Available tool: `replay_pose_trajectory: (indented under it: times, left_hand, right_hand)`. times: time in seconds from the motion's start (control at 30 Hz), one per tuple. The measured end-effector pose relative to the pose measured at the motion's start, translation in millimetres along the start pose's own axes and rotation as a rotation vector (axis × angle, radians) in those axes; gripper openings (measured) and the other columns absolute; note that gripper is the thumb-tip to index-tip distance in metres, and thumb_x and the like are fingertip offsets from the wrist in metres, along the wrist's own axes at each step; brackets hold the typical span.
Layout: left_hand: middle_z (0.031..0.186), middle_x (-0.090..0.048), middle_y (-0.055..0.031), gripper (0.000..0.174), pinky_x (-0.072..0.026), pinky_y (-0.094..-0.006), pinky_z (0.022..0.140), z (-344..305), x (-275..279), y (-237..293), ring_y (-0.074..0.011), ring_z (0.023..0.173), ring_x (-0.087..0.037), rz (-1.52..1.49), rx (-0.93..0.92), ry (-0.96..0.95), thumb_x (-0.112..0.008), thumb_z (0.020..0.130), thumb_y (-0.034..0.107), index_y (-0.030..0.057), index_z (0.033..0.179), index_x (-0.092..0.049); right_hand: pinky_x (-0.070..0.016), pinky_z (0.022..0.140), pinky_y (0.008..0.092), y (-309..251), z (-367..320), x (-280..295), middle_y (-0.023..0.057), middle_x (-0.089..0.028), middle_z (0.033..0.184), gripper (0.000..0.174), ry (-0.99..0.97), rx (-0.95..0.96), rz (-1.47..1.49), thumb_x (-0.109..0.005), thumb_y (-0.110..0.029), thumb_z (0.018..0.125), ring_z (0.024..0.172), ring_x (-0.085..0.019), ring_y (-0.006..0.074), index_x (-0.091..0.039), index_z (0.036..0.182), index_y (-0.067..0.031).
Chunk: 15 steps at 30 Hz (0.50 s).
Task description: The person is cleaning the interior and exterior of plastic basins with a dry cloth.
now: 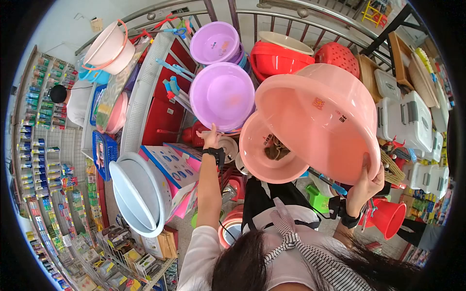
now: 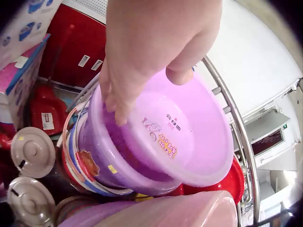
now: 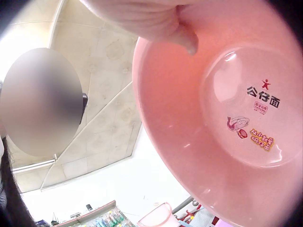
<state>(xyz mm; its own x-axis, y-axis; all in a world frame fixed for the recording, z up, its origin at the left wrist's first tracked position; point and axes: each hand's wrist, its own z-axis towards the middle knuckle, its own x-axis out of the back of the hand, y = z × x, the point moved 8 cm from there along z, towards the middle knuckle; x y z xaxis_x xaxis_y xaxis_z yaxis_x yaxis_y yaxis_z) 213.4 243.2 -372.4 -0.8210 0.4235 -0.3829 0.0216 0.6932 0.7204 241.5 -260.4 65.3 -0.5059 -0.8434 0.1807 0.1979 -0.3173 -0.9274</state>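
My right hand [image 1: 366, 186] grips the rim of a large pink basin [image 1: 318, 128], thumb inside and fingers outside. This basin is tilted on its side, its hollow facing left and toward me; printed characters show on its bottom [image 3: 262, 101] in the right wrist view. Below it, partly covered, stands a second pink basin [image 1: 252, 162] with a brown bundle [image 1: 276, 149] inside. My left hand [image 1: 211, 138] pinches the near rim of a light purple basin [image 1: 221, 94]. In the left wrist view that basin [image 2: 199, 142] leans over a darker purple one [image 2: 102, 151] in a stack.
Another purple basin [image 1: 213, 42] and red basins [image 1: 279, 58] stand along the metal railing [image 1: 272, 14]. Pale blue tubs [image 1: 133, 194] and a box [image 1: 170, 162] are at left. Lidded white storage boxes [image 1: 410, 121] and a red bucket [image 1: 388, 218] stand at right.
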Motion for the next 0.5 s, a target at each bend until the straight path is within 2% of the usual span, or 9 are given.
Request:
replay_pose_trajectory:
  times: [0.1, 0.17, 0.2, 0.23, 0.3, 0.33, 0.43, 0.47, 0.5]
  left_hand:
    - [0.139, -0.030, -0.0139, 0.108, -0.0391, -0.0542, 0.098, -3.2, 17.3, -10.5, -0.0274, 0.122, -0.042, 0.028, 0.044, 0.013, -0.068, 0.087, 0.012, 0.0293, 0.141, 0.024]
    - [0.137, -0.032, -0.0125, 0.096, -0.0432, -0.0493, 0.095, -7.5, 34.9, -11.8, -0.0271, 0.123, -0.042, 0.162, 0.005, 0.069, -0.066, 0.088, 0.011, 0.0258, 0.143, 0.010]
    - [0.128, -0.043, -0.0104, 0.075, -0.0478, -0.0442, 0.088, -14.2, 40.5, -13.4, -0.0257, 0.115, -0.051, 0.193, -0.006, 0.106, -0.064, 0.089, 0.013, 0.0205, 0.141, -0.010]
    - [0.128, -0.043, -0.0104, 0.075, -0.0478, -0.0442, 0.088, -19.2, 45.8, -12.8, -0.0257, 0.115, -0.051, 0.195, -0.006, 0.107, -0.064, 0.089, 0.013, 0.0205, 0.141, -0.010]
    - [0.109, -0.054, -0.0072, 0.060, -0.0513, -0.0372, 0.078, -28.6, 53.3, -23.6, -0.0210, 0.090, -0.061, 0.278, 0.152, 0.038, -0.061, 0.091, 0.016, 0.0180, 0.138, -0.025]
    - [0.093, -0.057, -0.0039, 0.047, -0.0511, -0.0329, 0.071, -32.8, 57.0, -26.9, -0.0168, 0.069, -0.059, 0.198, 0.127, 0.098, -0.061, 0.089, 0.011, 0.0119, 0.131, -0.040]
    - [0.086, -0.053, 0.0004, 0.047, -0.0499, -0.0317, 0.068, -51.4, 46.4, -26.5, -0.0152, 0.076, -0.060, 0.306, 0.067, 0.077, -0.063, 0.090, 0.019, 0.0124, 0.131, -0.042]
    - [0.084, -0.053, 0.0016, 0.045, -0.0489, -0.0291, 0.074, -69.2, 29.6, -19.0, -0.0128, 0.075, -0.057, 0.274, -0.068, -0.022, -0.062, 0.089, 0.012, 0.0066, 0.130, -0.044]
    - [0.084, -0.053, 0.0016, 0.045, -0.0489, -0.0291, 0.074, -95.2, 15.2, -11.3, -0.0128, 0.075, -0.057, 0.272, -0.069, -0.020, -0.062, 0.089, 0.012, 0.0066, 0.130, -0.044]
  right_hand:
    - [-0.0371, 0.064, 0.0186, 0.8, -0.7, 0.2, -0.0023, -0.051, 0.075, 0.008, -0.007, -0.004, -0.019, -0.053, 0.011, 0.078, 0.070, -0.045, 0.0042, -0.053, 0.078, 0.0029]
    - [-0.0382, 0.065, 0.0188, 0.3, -2.4, -1.0, -0.0021, -0.053, 0.076, 0.007, -0.016, -0.012, -0.010, -0.055, 0.010, 0.079, 0.071, -0.047, 0.0043, -0.055, 0.080, 0.0032]
    - [-0.0393, 0.066, 0.0189, 0.4, -3.0, -2.2, -0.0020, -0.054, 0.077, 0.006, -0.024, -0.018, -0.001, -0.056, 0.009, 0.081, 0.072, -0.048, 0.0044, -0.057, 0.082, 0.0036]
    - [-0.0393, 0.066, 0.0189, 0.8, -3.9, -2.6, -0.0020, -0.054, 0.077, 0.006, -0.024, -0.020, -0.002, -0.056, 0.009, 0.081, 0.072, -0.048, 0.0044, -0.057, 0.082, 0.0036]
    - [-0.0405, 0.067, 0.0193, 5.4, -6.9, -3.7, -0.0021, -0.056, 0.077, 0.002, -0.034, -0.055, 0.017, -0.059, 0.006, 0.084, 0.073, -0.050, 0.0045, -0.058, 0.085, 0.0039]
    - [-0.0405, 0.067, 0.0193, 5.5, -9.0, -4.7, -0.0021, -0.056, 0.077, 0.002, -0.036, -0.058, 0.012, -0.059, 0.006, 0.084, 0.073, -0.050, 0.0045, -0.058, 0.085, 0.0039]
    - [-0.0400, 0.067, 0.0188, 5.8, -11.7, -9.5, -0.0019, -0.057, 0.078, 0.003, -0.039, -0.057, 0.017, -0.061, 0.003, 0.086, 0.072, -0.050, 0.0041, -0.058, 0.085, 0.0034]
    - [-0.0398, 0.067, 0.0184, 8.3, -13.4, -12.7, -0.0013, -0.058, 0.079, 0.003, -0.086, -0.074, 0.022, -0.062, 0.003, 0.086, 0.072, -0.050, 0.0040, -0.059, 0.085, 0.0032]
    - [-0.0396, 0.066, 0.0181, 10.7, -14.7, -16.6, -0.0008, -0.059, 0.080, 0.002, -0.133, -0.091, 0.027, -0.062, 0.003, 0.085, 0.073, -0.050, 0.0038, -0.059, 0.085, 0.0030]
